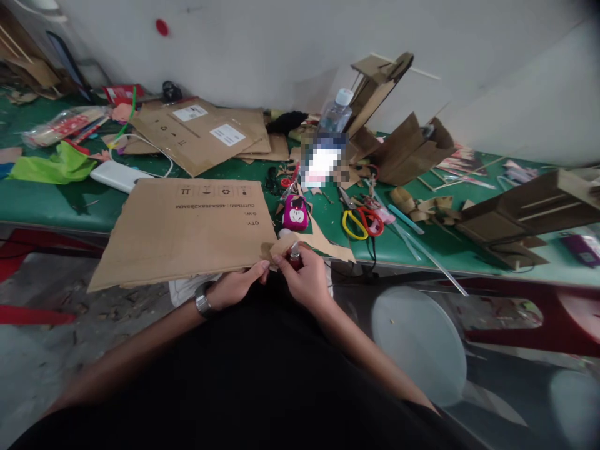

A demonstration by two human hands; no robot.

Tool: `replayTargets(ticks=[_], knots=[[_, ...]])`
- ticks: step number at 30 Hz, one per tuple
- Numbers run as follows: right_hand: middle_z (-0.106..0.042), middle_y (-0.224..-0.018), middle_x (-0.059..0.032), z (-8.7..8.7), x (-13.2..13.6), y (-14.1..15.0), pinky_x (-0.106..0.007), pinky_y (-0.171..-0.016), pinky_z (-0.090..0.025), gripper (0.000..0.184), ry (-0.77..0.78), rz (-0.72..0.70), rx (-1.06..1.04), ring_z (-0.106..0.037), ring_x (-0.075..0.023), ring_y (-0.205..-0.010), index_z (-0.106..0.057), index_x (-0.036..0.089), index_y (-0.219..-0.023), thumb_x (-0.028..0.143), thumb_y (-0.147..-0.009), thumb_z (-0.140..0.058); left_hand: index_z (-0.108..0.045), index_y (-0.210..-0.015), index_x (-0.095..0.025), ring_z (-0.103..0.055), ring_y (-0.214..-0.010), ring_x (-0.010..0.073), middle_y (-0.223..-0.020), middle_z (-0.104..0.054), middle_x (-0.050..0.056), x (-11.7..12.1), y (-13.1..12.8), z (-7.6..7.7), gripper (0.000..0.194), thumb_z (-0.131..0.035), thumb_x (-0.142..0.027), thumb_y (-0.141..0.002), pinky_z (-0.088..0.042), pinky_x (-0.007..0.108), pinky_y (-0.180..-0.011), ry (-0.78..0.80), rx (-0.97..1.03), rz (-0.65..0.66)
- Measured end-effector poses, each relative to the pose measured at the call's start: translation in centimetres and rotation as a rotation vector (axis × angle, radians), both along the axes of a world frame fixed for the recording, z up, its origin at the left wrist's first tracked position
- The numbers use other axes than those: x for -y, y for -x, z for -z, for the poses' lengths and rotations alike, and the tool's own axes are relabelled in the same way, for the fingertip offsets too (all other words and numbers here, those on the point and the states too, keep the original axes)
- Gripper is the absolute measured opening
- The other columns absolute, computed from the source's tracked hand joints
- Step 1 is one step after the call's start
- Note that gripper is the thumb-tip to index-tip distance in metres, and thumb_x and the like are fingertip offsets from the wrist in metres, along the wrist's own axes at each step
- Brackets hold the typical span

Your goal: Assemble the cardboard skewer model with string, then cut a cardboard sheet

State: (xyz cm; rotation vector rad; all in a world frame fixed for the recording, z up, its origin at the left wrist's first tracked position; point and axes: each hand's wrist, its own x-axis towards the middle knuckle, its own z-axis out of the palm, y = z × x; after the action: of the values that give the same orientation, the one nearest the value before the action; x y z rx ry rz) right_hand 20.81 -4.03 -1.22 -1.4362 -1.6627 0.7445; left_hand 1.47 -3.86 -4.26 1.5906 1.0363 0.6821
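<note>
A large flat cardboard sheet [182,231] with printed symbols lies over the near edge of the green table [47,203]. My left hand [239,284], with a wristwatch on the wrist, pinches the sheet's near right corner. My right hand [304,278] is closed round a small red tool [295,256] with a metal tip, pressed against the cardboard at that corner. A smaller cardboard scrap [328,245] lies just right of my hands.
Scissors with yellow and red handles [360,222], a pink gadget [295,214], a water bottle [336,112], cardboard models [407,147], flattened boxes [206,131], a white power bank [117,176] and a green bag [56,165] crowd the table. Red stools [515,319] stand below right.
</note>
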Motion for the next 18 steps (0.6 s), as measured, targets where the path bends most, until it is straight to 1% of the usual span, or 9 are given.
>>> replayTargets(ticks=[4, 6, 10, 13, 16, 18], knots=[[-0.071, -0.069, -0.0031, 0.5, 0.0, -0.5, -0.031, -0.062, -0.049, 0.021, 0.108, 0.018, -0.130, -0.064, -0.0182, -0.062, -0.062, 0.021, -0.081, 0.039, -0.091, -0.069, -0.053, -0.073, -0.021, -0.056, -0.081, 0.0174, -0.077, -0.057, 0.000, 0.1, 0.0, 0.4, 0.051, -0.034, -0.052, -0.108, -0.044, 0.034, -0.092, 0.030, 0.025, 0.041], [-0.071, -0.068, -0.0025, 0.8, -0.1, -0.8, -0.031, -0.062, -0.050, 0.021, 0.137, 0.017, -0.169, -0.065, -0.0181, -0.061, -0.063, 0.021, -0.083, 0.039, -0.091, -0.069, -0.051, -0.072, -0.022, -0.056, -0.080, 0.0177, -0.076, -0.056, 0.000, 0.2, -0.1, 0.5, 0.051, -0.033, -0.053, -0.108, -0.043, 0.035, -0.091, 0.059, 0.038, 0.053], [-0.067, -0.066, -0.0012, 1.0, -0.7, -1.3, -0.029, -0.058, -0.047, 0.024, 0.139, 0.039, -0.139, -0.059, -0.0161, -0.058, -0.065, 0.019, -0.082, 0.042, -0.088, -0.072, -0.048, -0.069, -0.022, -0.053, -0.077, 0.0178, -0.073, -0.053, 0.000, 0.4, -0.3, 0.3, 0.051, -0.033, -0.055, -0.106, -0.043, 0.036, -0.089, 0.118, 0.053, 0.075], [-0.064, -0.062, 0.0002, 0.9, -0.9, -1.5, -0.028, -0.054, -0.044, 0.027, 0.167, 0.041, -0.156, -0.055, -0.0143, -0.054, -0.065, 0.019, -0.081, 0.044, -0.088, -0.073, -0.045, -0.068, -0.023, -0.052, -0.074, 0.0178, -0.071, -0.051, 0.000, 0.4, -0.3, 0.0, 0.050, -0.033, -0.053, -0.106, -0.044, 0.036, -0.087, 0.109, 0.061, 0.112], [-0.064, -0.062, 0.0009, 0.5, -0.8, -1.6, -0.028, -0.055, -0.045, 0.027, 0.186, -0.031, -0.217, -0.056, -0.0141, -0.054, -0.066, 0.019, -0.086, 0.045, -0.092, -0.070, -0.042, -0.067, -0.023, -0.051, -0.073, 0.0173, -0.070, -0.050, -0.001, 0.6, -0.1, -0.1, 0.049, -0.033, -0.051, -0.106, -0.044, 0.036, -0.085, 0.087, 0.079, 0.110], [-0.067, -0.069, -0.0002, 0.1, -0.7, -1.7, -0.028, -0.059, -0.047, 0.028, 0.162, -0.106, -0.218, -0.059, -0.0147, -0.060, -0.068, 0.019, -0.091, 0.046, -0.089, -0.074, -0.043, -0.067, -0.023, -0.050, -0.072, 0.0169, -0.069, -0.050, -0.001, 0.8, 0.0, -0.1, 0.049, -0.033, -0.050, -0.107, -0.044, 0.036, -0.085, 0.081, 0.093, 0.097]])
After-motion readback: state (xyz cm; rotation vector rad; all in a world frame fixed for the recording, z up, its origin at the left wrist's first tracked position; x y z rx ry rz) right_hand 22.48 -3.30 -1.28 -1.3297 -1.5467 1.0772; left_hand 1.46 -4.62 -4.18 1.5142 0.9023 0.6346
